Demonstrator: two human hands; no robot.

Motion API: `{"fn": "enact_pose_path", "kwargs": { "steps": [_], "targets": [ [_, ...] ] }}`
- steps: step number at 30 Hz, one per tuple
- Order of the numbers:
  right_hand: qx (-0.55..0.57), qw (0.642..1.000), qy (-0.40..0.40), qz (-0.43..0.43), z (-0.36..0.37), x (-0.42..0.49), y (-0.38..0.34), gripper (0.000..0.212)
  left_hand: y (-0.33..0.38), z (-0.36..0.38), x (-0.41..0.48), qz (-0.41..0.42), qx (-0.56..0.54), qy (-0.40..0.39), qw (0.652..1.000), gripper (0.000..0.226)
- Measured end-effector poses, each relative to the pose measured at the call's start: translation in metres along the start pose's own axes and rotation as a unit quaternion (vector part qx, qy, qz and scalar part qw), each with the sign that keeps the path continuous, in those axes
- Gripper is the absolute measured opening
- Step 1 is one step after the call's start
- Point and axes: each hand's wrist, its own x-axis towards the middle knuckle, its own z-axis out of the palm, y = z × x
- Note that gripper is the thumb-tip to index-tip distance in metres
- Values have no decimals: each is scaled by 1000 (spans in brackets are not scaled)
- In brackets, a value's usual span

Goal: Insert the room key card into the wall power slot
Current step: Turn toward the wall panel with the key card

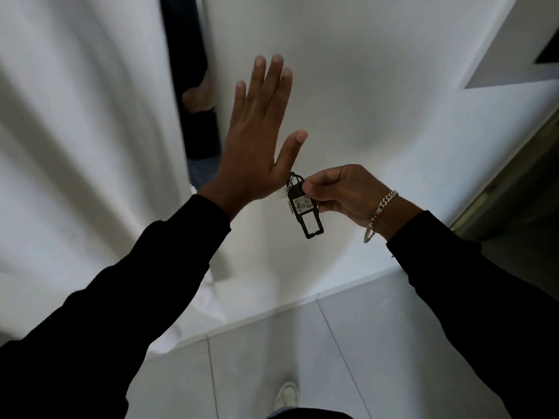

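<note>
My right hand (341,192) pinches a black key tag (305,211) with a white label reading 402, its hollow lower end hanging down in front of the white wall. A small metal ring sits at the tag's top. My left hand (257,137) is raised flat, fingers together and pointing up, with its palm toward the wall, just left of the tag. No power slot shows on the wall in this view. Both arms wear black sleeves, and a silver chain bracelet (379,214) circles my right wrist.
A white door or panel (84,146) stands at the left, with a narrow dark gap (193,71) where another person's hand and dark sleeve show. A grey recess (514,55) is at the upper right, a dark doorway (520,192) at the right. Pale floor tiles (272,358) and my shoe lie below.
</note>
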Motion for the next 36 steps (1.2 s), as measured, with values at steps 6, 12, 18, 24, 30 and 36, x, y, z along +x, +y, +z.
{"fn": "enact_pose_path", "kwargs": {
  "steps": [6,12,18,24,30,36],
  "targets": [
    [10,1000,17,-4,-95,33,10,8,18,73,64,20,-26,-2,999,72],
    [6,1000,15,-22,-189,59,20,8,46,148,117,8,-17,-6,1000,71],
    [-22,999,6,-39,-296,67,25,14,97,219,164,-23,5,15,1000,69],
    [-49,997,-24,-51,-389,72,18,9,137,268,195,-67,25,59,996,65],
    [-72,992,-43,-93,-457,90,8,9,158,309,235,-42,47,66,996,68],
    [-100,982,-18,-158,-521,106,-11,13,177,346,285,-4,45,87,995,68]
  ]
}}
